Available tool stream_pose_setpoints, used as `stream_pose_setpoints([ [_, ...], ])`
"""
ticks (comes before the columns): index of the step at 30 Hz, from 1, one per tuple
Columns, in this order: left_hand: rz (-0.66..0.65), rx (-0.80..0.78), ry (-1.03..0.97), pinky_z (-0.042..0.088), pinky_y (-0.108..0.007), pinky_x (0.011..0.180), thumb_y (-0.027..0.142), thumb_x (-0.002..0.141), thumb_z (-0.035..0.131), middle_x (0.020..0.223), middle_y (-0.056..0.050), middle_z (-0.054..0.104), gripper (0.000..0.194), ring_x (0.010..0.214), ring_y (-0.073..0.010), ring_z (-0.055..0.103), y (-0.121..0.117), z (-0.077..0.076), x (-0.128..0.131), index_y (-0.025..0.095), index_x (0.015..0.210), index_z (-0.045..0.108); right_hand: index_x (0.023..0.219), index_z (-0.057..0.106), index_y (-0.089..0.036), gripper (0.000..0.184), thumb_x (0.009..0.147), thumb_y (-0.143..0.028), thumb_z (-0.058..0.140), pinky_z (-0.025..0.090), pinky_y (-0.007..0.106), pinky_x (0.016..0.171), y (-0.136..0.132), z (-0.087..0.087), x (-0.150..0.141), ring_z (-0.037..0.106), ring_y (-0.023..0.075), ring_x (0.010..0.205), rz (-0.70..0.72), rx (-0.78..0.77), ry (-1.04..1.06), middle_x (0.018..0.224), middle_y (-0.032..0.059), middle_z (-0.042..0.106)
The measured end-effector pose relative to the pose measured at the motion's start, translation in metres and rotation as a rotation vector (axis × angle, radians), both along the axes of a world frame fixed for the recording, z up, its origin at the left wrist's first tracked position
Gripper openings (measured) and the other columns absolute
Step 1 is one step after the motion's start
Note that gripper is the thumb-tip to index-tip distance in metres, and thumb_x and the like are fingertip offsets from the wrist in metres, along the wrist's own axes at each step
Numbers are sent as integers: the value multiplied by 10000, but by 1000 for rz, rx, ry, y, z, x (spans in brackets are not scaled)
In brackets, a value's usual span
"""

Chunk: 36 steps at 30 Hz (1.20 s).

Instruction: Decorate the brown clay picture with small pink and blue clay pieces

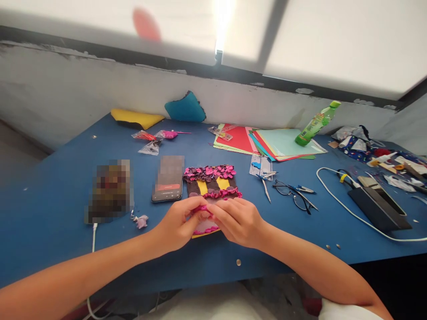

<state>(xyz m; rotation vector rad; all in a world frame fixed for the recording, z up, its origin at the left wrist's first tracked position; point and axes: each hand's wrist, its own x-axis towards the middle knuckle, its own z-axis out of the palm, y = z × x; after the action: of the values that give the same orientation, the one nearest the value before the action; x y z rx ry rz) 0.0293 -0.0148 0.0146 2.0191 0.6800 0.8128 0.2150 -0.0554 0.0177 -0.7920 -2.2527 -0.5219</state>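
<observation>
Both hands meet over the near part of a craft panel (210,186) decorated with pink and purple petal-like pieces, dark brown areas and yellow blocks. My left hand (180,222) is closed, thumb and index finger pinching a small bit of pink material (202,208). From the other side, my right hand (236,220) pinches the same pink bit, its fingers curled together. What the material is cannot be made out. Below the hands show the panel's pale lower area, a ruffled pink border and a yellow edge. The fingers hide the panel's middle.
Left of the panel lie a phone (168,178), a blurred-out object with a white cable, and a small charm (142,221). To the right are compasses (265,184), glasses (295,198) and a black box (378,204). Coloured paper (276,138) and a green bottle (316,124) stand behind.
</observation>
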Motion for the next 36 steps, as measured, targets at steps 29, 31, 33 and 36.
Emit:
stream_pose_setpoints([
  [29,201,-423,-329,488,-190,500,413,706,753,728,14,596,354,570,-97,560,3,11,6,176,876,553,493,408,-186,514,989,-323,406,222,264,477,-2,5,1,273,115,463,-111,63,43,432,-31,384],
  [31,223,-463,-285,496,-205,498,398,670,769,709,-6,639,347,558,-110,568,4,12,6,161,846,586,479,400,-181,524,966,-366,457,219,257,483,-2,4,1,274,110,466,-105,74,22,427,-35,382],
  [33,208,-482,-232,483,-216,474,408,680,743,670,-19,660,322,515,-112,550,4,13,5,149,820,613,476,407,-175,527,946,-401,484,221,252,490,-2,3,0,281,108,468,-93,77,4,428,-36,390],
  [36,145,-391,-143,421,-201,422,393,760,641,583,-3,626,248,447,-94,489,1,12,4,146,746,630,478,420,-173,524,922,-435,511,221,252,493,-2,2,-1,287,108,468,-68,75,-12,423,-41,384],
])
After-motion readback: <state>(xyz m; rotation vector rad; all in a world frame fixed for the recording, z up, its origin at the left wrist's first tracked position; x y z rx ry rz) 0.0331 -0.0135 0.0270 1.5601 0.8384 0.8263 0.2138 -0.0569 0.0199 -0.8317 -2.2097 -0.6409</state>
